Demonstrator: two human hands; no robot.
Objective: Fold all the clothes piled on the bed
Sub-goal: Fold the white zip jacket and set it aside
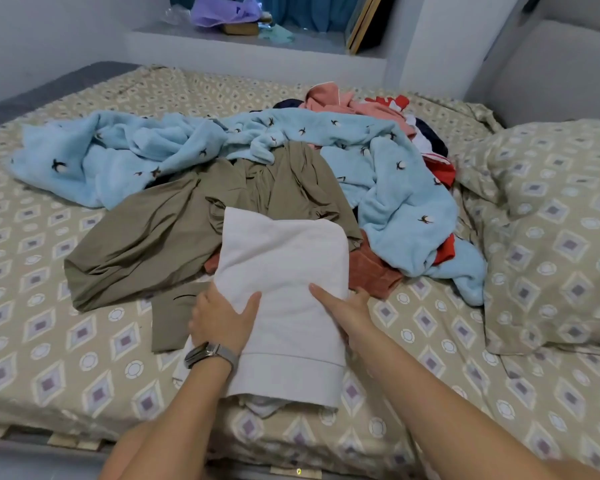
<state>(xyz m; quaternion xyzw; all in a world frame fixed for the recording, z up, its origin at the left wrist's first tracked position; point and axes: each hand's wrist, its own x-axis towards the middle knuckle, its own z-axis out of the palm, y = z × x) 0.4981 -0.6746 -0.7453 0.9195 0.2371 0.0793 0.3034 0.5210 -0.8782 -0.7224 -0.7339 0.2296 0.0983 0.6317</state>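
We see a folded white towel near the bed's front edge, its far end lying on the pile of clothes. Our left hand grips its left edge, thumb on top; our right hand grips the right edge.

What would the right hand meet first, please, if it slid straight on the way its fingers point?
Likely the rust-red cloth just beyond the right hand, which grips the white garment; depth is unclear.

White garment, diamond-patterned beige sheet
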